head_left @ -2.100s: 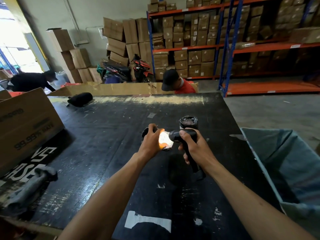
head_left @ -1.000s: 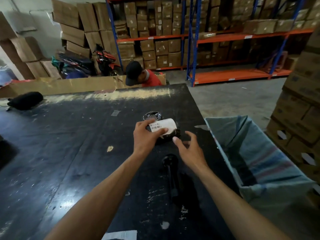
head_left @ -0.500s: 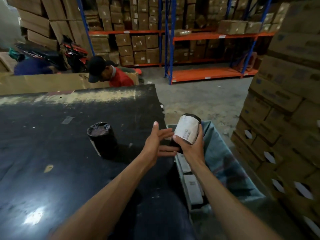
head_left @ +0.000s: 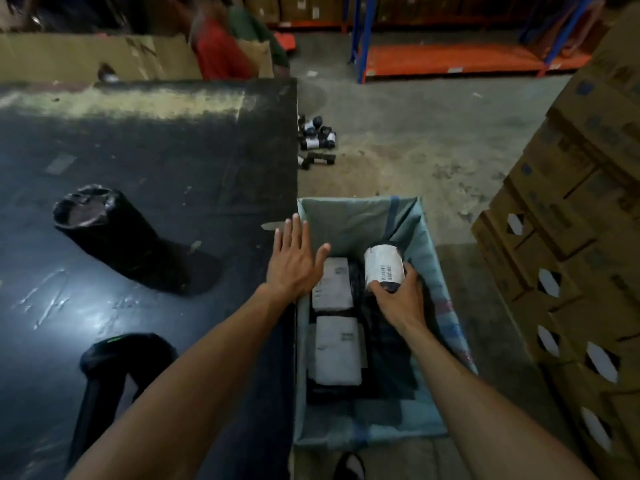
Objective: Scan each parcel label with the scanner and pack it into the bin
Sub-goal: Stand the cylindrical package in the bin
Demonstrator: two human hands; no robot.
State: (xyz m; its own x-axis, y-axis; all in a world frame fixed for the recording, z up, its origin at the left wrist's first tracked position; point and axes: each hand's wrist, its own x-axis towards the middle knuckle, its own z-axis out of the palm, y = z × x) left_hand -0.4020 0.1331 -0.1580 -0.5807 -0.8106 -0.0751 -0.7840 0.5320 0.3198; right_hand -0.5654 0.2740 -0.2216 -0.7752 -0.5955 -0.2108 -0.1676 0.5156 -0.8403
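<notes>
My right hand (head_left: pixel 400 299) grips a black cylindrical parcel with a white barcode label (head_left: pixel 382 266), held inside the blue-grey woven bin (head_left: pixel 349 216) just above the parcels lying there. Two white-labelled parcels (head_left: pixel 331 284) lie in a row along the bin's left side. My left hand (head_left: pixel 294 263) hovers flat, fingers spread, over the table's right edge beside the bin. Another black wrapped cylinder (head_left: pixel 104 230) stands on the black table (head_left: pixel 145 147) to the left. The black scanner (head_left: pixel 104 368) lies on the table at lower left.
Stacked cardboard boxes (head_left: pixel 571 237) rise close on the bin's right. Several small black parcels (head_left: pixel 317 138) lie on the concrete floor past the table's corner. A person in a red shirt (head_left: pixel 218 50) crouches behind the table's far edge. Blue-and-orange racks stand at the back.
My right hand has taken the labelled parcel from the left hand and lowered it into the bin. The left hand let go and opened. The scanner was set down on the table.
</notes>
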